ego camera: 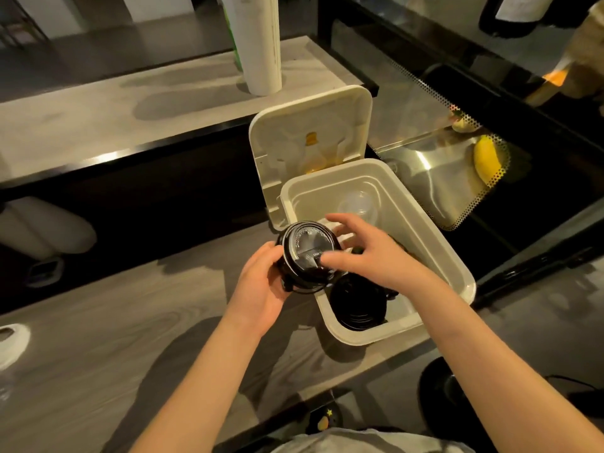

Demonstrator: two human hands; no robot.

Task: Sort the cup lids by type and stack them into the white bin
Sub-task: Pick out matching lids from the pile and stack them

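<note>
Black lids (307, 253) sit clasped by the left grip (261, 282), the right grip (369, 256) resting released on top; lower them squarely onto the black stack (358, 305) in the white bin (359, 338).

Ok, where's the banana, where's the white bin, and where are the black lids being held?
banana (487, 161), head view, middle of its yellow peel.
white bin (415, 230), head view, inside of its right wall.
held black lids (302, 245), head view, top lid's flat face.

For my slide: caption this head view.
Left hand holds black lid stack by the white bin; right hand touches its top.
</note>
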